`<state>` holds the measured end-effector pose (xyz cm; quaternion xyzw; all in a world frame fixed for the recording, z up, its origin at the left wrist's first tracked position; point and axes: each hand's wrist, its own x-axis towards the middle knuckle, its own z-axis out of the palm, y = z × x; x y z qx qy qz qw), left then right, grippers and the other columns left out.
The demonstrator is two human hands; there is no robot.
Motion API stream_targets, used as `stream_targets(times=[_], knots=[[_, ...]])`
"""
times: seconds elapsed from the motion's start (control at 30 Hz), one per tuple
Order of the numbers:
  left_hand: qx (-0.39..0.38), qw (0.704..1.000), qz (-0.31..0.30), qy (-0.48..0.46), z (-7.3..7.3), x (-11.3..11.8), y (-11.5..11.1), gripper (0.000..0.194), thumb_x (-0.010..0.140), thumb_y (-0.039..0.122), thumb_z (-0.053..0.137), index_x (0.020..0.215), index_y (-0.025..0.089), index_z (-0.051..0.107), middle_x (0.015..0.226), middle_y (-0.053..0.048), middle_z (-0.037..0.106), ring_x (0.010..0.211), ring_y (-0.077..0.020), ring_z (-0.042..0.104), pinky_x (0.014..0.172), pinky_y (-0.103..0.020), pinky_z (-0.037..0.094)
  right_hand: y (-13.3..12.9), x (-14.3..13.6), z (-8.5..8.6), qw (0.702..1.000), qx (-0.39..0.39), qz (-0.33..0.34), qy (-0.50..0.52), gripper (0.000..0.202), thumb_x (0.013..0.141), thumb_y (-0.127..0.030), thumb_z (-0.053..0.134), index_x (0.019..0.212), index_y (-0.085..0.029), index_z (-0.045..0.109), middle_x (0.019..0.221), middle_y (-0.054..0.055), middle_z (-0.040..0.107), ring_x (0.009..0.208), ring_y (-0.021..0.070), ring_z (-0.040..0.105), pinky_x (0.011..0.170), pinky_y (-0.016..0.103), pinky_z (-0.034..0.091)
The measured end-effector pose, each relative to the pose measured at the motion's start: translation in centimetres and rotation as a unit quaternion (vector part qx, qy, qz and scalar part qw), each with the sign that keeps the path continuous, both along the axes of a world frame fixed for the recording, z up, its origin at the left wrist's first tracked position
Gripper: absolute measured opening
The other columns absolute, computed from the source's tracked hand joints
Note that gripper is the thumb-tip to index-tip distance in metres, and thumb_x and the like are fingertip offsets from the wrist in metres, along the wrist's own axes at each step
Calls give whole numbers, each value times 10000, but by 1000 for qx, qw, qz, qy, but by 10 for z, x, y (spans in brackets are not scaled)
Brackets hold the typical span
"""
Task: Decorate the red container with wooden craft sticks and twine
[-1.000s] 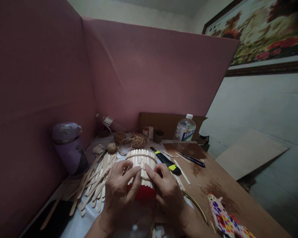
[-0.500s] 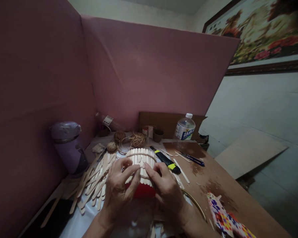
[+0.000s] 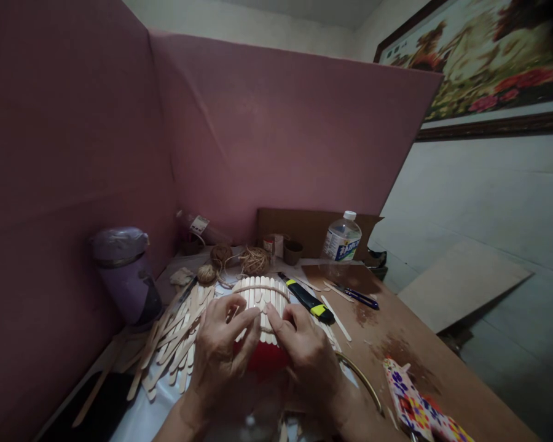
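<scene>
A red container (image 3: 265, 357) lies on its side, its curved face covered with a row of craft sticks (image 3: 257, 287) and bound by two bands of twine. My left hand (image 3: 223, 334) grips it from the left, thumb and forefinger bent onto the sticks. From the right my right hand (image 3: 304, 341) holds it, with its thumb pressed on top close to the left fingertips. A short pointed stick piece (image 3: 264, 302) sits at the thumbs. The lower fingers of both hands are partly hidden.
Loose craft sticks (image 3: 177, 344) pile up at the left beside a purple tumbler (image 3: 126, 276). Twine balls (image 3: 255, 260) and a plastic bottle (image 3: 343, 239) stand behind. To the right are a utility knife (image 3: 308, 299), blue-handled cutters (image 3: 362, 298), a hoop (image 3: 364, 380) and a flowered glue gun (image 3: 410, 399).
</scene>
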<state>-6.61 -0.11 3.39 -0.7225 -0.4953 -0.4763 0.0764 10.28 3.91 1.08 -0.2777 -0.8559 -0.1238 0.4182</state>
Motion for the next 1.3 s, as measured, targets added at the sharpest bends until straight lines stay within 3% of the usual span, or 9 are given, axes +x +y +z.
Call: stream_targets(times=[0.27, 0.5, 0.73, 1.0, 1.3], knots=[[-1, 1000, 3, 22, 2, 2, -1, 171, 842, 184, 530, 973, 234, 628, 980, -64, 541, 909, -205, 499, 728, -331, 444, -1, 1, 1, 1000, 8, -17, -17, 532, 845, -223, 454, 1367, -128, 410, 878, 118, 496, 752, 205, 534, 594, 294, 493], [7, 1000, -5, 5, -2, 1, 2, 195, 833, 152, 537, 986, 237, 624, 1078, -76, 543, 973, -217, 505, 794, -369, 443, -3, 1, 2, 999, -39, -7, 0, 562, 768, -157, 458, 1329, -118, 462, 900, 114, 478, 786, 211, 541, 618, 297, 502], [26, 999, -2, 22, -5, 1, 3, 208, 847, 151, 516, 1017, 230, 605, 1200, -90, 558, 1055, -229, 517, 855, -400, 434, -1, -1, -2, 999, -28, -2, 27, 575, 762, -170, 467, 1337, -151, 455, 887, 98, 471, 774, 206, 531, 610, 291, 500], [86, 994, 20, 65, -1, 7, 4, 142, 847, 124, 523, 932, 189, 617, 979, -55, 679, 934, -199, 582, 836, -382, 408, -3, 0, 5, 999, -31, -5, 8, 551, 769, -130, 448, 1320, -127, 466, 871, 100, 474, 759, 203, 532, 595, 287, 499], [82, 994, -8, 70, 3, 5, 5, 186, 827, 92, 545, 982, 174, 609, 954, -62, 678, 920, -201, 574, 828, -380, 443, -6, 1, 13, 999, -46, -8, -23, 528, 800, -155, 452, 1325, -108, 455, 879, 107, 483, 764, 200, 531, 613, 291, 506]])
